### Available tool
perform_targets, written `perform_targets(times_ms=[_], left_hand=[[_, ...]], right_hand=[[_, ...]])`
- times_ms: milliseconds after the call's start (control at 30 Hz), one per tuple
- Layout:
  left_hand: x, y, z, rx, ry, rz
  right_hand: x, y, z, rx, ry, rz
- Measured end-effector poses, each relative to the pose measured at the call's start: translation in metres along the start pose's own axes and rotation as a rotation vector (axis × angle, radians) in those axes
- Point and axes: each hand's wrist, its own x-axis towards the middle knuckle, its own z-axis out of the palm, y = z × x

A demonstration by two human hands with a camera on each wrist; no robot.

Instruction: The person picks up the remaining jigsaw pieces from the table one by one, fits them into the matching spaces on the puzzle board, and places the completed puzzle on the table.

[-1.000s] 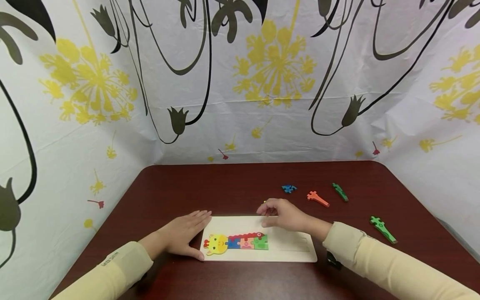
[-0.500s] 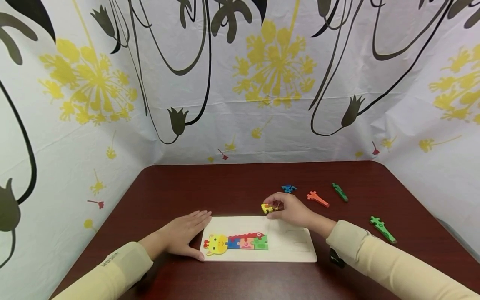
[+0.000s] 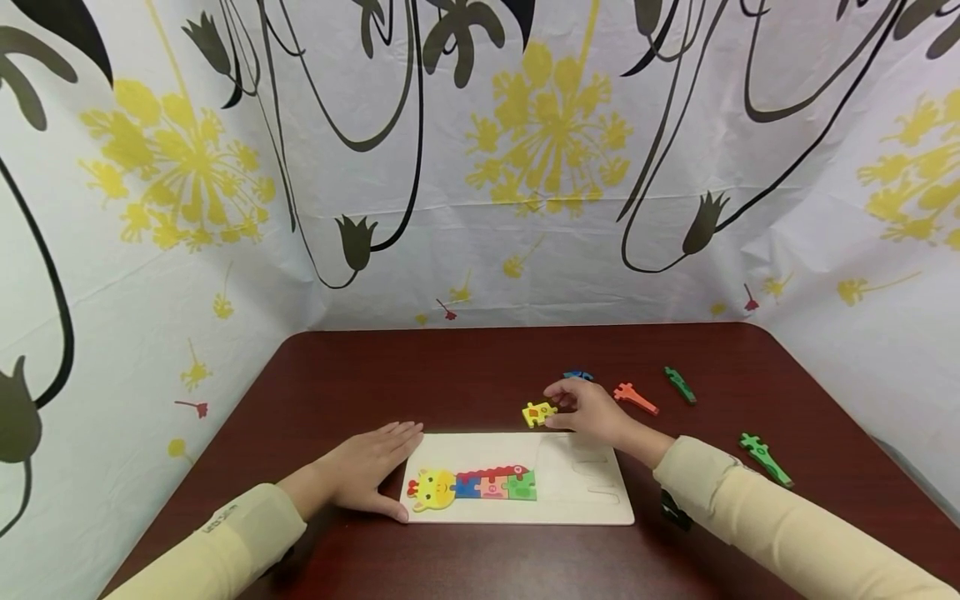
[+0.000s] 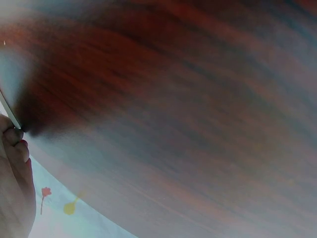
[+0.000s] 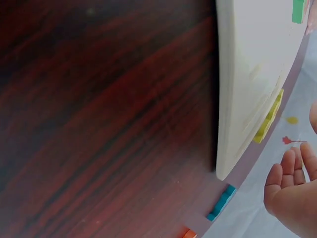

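Note:
A pale wooden puzzle board lies on the table with a giraffe's yellow head and blue, pink and green pieces fitted in its left half. My left hand rests at the board's left end, fingers straight and thumb at the near corner. Just beyond the far edge lies a yellow puzzle piece. My right hand is right beside it, fingers loosely bent and holding nothing. In the right wrist view, the hand appears apart from the yellow piece.
Beyond my right hand is a blue piece, partly hidden. An orange piece and a green piece lie farther right, another green piece nearer. Patterned cloth hangs behind the dark red table.
My right hand has moved from above the board to the far right, uncovering the yellow piece and letting go of it. The left hand has stayed in place.

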Motion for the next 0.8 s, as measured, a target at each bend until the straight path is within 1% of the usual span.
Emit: perform_targets(times_ms=[133, 467, 600, 800], left_hand=[[0.0, -0.001, 0.001, 0.006, 0.003, 0.003], [0.0, 0.0, 0.0, 0.008, 0.0, 0.001], [0.0, 0.0, 0.0, 0.0, -0.001, 0.001], [0.0, 0.0, 0.001, -0.003, 0.0, -0.001]], right_hand=[[0.002, 0.004, -0.001, -0.019, 0.009, 0.023], [0.006, 0.014, 0.003, -0.04, -0.012, 0.052], [0.008, 0.018, 0.006, -0.053, -0.014, 0.081], [0.008, 0.021, 0.01, -0.033, -0.018, 0.118]])
